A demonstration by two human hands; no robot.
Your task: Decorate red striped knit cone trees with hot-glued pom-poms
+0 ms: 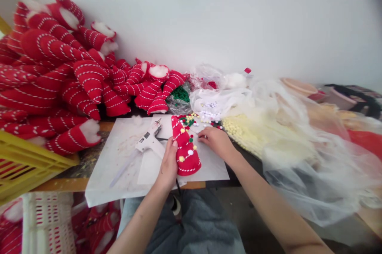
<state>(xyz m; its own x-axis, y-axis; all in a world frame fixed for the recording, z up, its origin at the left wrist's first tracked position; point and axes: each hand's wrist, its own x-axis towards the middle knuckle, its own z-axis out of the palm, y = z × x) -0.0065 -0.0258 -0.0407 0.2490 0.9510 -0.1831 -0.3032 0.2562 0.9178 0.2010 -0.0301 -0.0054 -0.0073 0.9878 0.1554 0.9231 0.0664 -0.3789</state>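
Jeans (193,222) cover the person's legs, nearest the camera, below the table edge. The left hand (169,164) grips a red stuffed cone (186,152) dotted with small pompoms, holding it upright over the white paper (119,154). To its right, the right hand (214,139) has its fingertips pinched narrowly together; whether they hold anything cannot be told. A glue gun (149,138) lies on the paper, left of the cone.
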